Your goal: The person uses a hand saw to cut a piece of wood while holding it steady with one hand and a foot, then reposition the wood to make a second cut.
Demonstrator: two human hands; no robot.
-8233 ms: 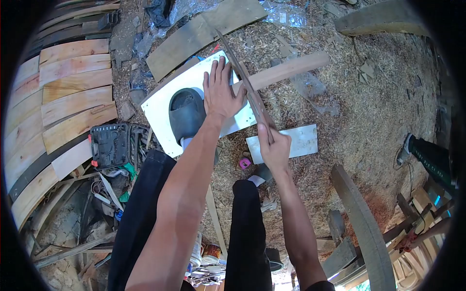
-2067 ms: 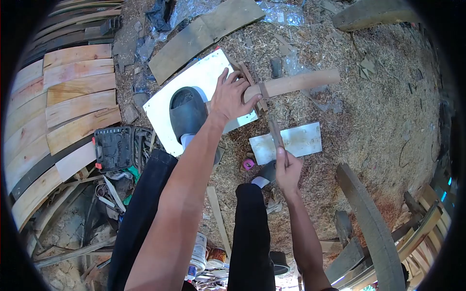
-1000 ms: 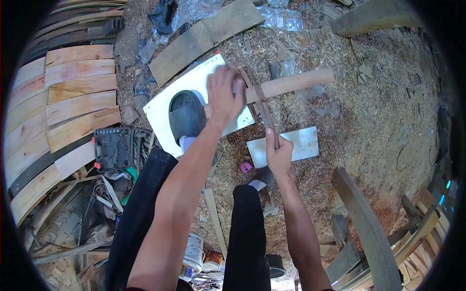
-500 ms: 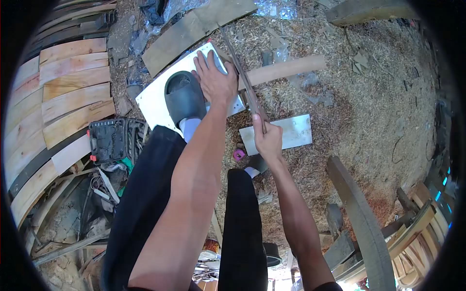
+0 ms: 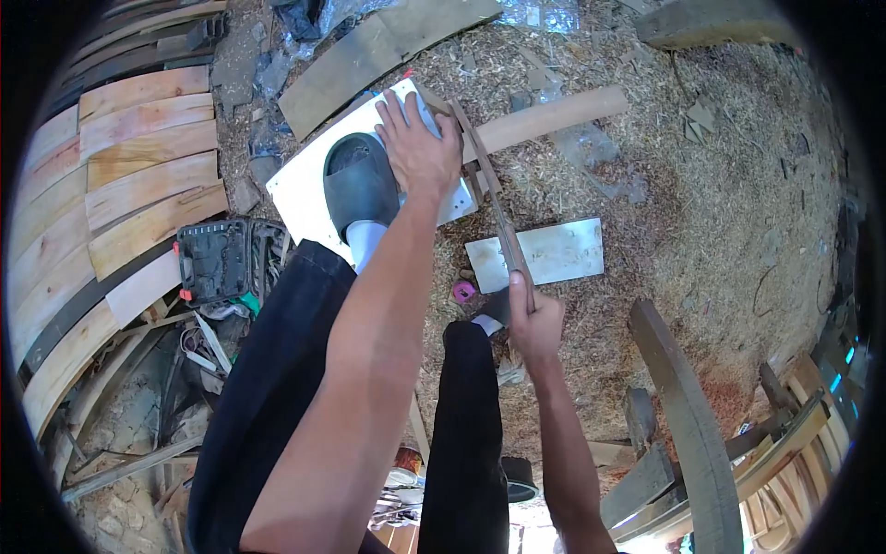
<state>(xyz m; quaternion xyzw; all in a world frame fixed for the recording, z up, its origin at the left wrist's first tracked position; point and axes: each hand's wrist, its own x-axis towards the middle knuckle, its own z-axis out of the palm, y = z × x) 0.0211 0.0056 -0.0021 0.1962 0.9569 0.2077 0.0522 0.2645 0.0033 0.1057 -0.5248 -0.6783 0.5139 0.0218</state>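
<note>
Left hand [image 5: 423, 155] is obscuring the inner end of the wooden strip [image 5: 554, 120]; right hand [image 5: 539, 328] is concealing part of the saw [image 5: 499, 212].

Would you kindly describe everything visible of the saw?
The saw is long, narrow and dull brown, its blade apparently metal, seen nearly edge-on, so no teeth can be made out. The right hand grips its near end, thumb along the top, hiding much of the handle. It slants up and leftward, its far part crossing the pale wooden strip right of the left hand; whether blade and wood touch is unclear.
</note>
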